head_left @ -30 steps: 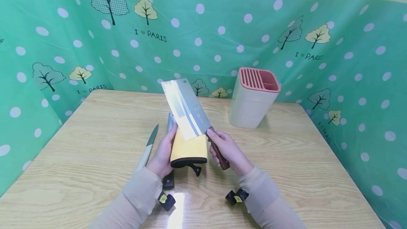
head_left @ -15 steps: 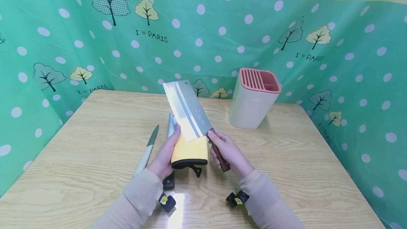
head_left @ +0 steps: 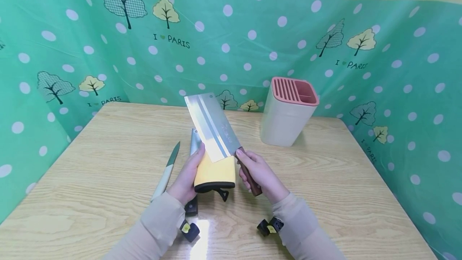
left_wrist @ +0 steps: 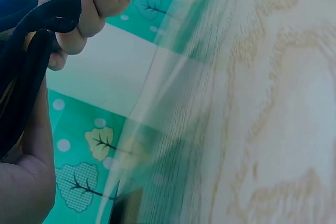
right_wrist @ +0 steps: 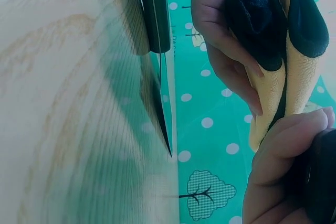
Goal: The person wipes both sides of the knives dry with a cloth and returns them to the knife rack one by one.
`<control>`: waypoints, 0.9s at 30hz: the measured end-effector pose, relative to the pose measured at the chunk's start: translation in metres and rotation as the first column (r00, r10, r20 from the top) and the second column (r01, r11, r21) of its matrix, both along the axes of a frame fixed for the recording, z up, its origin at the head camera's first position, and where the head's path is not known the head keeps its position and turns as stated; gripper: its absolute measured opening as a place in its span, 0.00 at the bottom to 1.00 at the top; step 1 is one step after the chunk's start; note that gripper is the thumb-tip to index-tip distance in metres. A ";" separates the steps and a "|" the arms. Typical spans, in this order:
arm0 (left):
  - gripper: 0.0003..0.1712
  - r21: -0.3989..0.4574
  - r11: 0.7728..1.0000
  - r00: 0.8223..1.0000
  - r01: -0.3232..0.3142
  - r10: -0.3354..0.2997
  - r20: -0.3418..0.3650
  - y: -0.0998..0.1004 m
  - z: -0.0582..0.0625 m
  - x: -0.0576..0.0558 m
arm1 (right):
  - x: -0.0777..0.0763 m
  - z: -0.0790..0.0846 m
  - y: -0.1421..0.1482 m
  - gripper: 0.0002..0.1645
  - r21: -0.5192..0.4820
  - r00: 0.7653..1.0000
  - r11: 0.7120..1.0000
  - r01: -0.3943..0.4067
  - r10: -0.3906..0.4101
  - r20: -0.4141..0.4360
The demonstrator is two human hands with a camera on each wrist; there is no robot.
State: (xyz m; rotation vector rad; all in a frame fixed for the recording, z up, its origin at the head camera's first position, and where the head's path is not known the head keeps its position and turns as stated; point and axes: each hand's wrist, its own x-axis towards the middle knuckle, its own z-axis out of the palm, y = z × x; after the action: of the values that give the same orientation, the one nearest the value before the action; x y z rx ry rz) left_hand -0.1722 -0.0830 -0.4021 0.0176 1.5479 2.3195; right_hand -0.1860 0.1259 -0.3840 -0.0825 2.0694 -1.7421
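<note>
My left hand holds a folded yellow plush cloth with black edging and a black loop, its thumb on the near-left side. My right hand grips the brown wooden handle of a cleaver, thumb near the blade's heel. The broad shiny blade tilts up and away to the left, its lower corner overlapping the cloth in the head view. In the right wrist view, the left fingers wrap the folded cloth. The left wrist view catches the cloth's black trim and the curled right fingers.
On the wooden table lies a knife with a green blade and pale handle. Beside it, partly hidden by the left hand, is a black-handled knife. A white knife block with a pink slotted top stands at the back right.
The cleaver has shifted slightly down toward me, and the left thumb sits a little farther right against the cloth. The knives on the table and the block have stayed put.
</note>
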 end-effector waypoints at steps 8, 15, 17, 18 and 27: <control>0.36 0.002 0.999 0.999 -0.043 0.043 0.002 -0.001 -0.001 0.000 | 0.000 -0.001 0.001 0.33 0.006 1.000 1.000 -0.013 0.013 -0.001; 0.35 0.033 0.998 0.998 -0.057 0.057 0.003 -0.002 -0.002 0.000 | 0.001 -0.002 0.002 0.34 0.020 0.999 0.999 -0.031 0.031 -0.006; 0.35 0.040 0.998 0.998 -0.058 0.058 0.001 -0.003 -0.002 -0.001 | 0.001 -0.003 0.002 0.34 0.012 0.999 0.999 -0.035 0.035 0.000; 0.35 0.042 0.997 0.998 -0.058 0.058 0.001 -0.004 -0.003 -0.001 | 0.001 -0.003 0.002 0.34 0.011 0.999 0.999 -0.037 0.037 0.003; 0.34 0.044 0.996 0.997 -0.079 0.079 0.003 -0.009 -0.001 -0.002 | -0.001 -0.003 0.005 0.32 0.006 0.999 0.999 -0.051 0.051 0.019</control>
State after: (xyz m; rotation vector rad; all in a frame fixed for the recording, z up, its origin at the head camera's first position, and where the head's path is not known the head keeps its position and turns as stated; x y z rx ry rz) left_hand -0.1742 -0.0921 -0.4031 -0.0347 1.5226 2.4143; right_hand -0.1865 0.1310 -0.3865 -0.1157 2.0420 -1.6999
